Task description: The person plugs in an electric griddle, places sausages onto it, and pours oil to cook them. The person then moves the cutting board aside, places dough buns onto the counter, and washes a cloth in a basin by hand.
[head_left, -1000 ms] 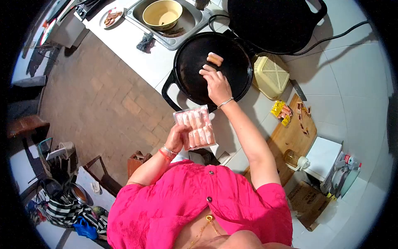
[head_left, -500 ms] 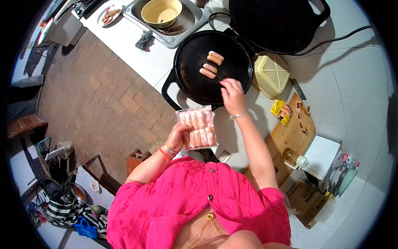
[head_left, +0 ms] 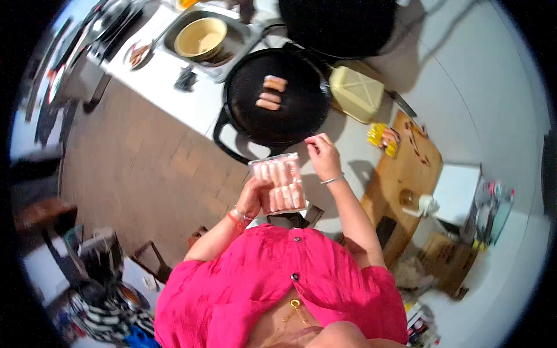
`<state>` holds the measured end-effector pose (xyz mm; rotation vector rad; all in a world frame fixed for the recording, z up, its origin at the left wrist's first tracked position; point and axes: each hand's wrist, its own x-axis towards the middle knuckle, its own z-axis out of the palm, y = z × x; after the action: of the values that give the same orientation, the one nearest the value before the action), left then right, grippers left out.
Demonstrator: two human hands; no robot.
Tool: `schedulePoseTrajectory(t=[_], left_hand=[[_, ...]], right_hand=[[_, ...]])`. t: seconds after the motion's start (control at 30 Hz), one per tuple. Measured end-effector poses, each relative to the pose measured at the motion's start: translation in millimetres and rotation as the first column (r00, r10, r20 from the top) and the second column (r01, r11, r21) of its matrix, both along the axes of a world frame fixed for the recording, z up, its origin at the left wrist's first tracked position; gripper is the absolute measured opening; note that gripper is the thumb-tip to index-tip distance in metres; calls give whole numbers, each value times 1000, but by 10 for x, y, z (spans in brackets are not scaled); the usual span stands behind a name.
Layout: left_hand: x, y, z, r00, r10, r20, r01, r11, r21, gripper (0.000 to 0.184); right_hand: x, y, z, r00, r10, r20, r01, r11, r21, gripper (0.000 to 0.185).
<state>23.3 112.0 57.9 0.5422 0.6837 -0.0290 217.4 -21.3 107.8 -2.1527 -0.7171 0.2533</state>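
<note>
My left hand grips a clear flat pack of sausages by its left side, in front of my body. The pale, frosted sausages lie in two rows inside it. To the right of the pack is my right hand, its fingers loosely bent and slightly apart, with nothing visible in them. It hovers just off the near right edge of a round black electric griddle. Several small sausages rest on the griddle, left of its middle.
The griddle's raised black lid stands behind it. On the left are a sink with a yellow bowl and a plate of food. To the right lie a yellow plastic basket, a knife and a wooden board with a yellow packet.
My right hand has drawn back from over the griddle toward the pack. The view has shifted, so the griddle appears farther left. The sausages on it look unmoved.
</note>
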Motion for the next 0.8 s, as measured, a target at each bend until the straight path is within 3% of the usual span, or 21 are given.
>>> schedulePoseTrajectory(t=[0.07,0.13,0.2,0.33,0.4,0.47,0.5,0.6,0.67,0.8], left_hand=[[-23,-33,205,1000,-5,-7,5,1000,-4,21],[-119,-52,-72,998,-31,-63,28,998,-49,21],[-148,-75,-390,996,-87,-6,87,995,-39,24],[87,-280,-278,977,-195,-89,190,980,-61,19],[266,-550,-277,954,-293,-59,296,954,56,19],[517,-807,-223,918,-379,-113,384,923,23,18],[643,-877,-384,868,-476,-145,493,860,132,16],[953,-1369,-464,928,-364,-82,372,918,136,23],[1146,-1499,-438,847,-509,-153,532,815,232,25],[1377,-1745,-1212,829,-540,-146,554,759,342,26]], right_hand=[[-46,-181,-69,995,-61,80,59,998,30,8],[-117,-484,-196,986,-165,-8,165,985,57,10],[-247,-831,-386,934,-317,-165,337,935,112,10],[-646,-1509,-662,791,-490,-366,569,809,148,12],[-871,-1973,-619,734,-586,-342,656,742,138,13],[-1142,-2377,-603,649,-700,-297,755,639,147,18],[-1274,-2636,-658,618,-750,-235,785,603,141,18],[-1674,-3264,-556,534,-842,-76,836,512,198,17],[-1886,-3635,-601,383,-904,-191,921,358,151,16],[-2034,-4015,-438,319,-878,-357,947,312,79,17]])
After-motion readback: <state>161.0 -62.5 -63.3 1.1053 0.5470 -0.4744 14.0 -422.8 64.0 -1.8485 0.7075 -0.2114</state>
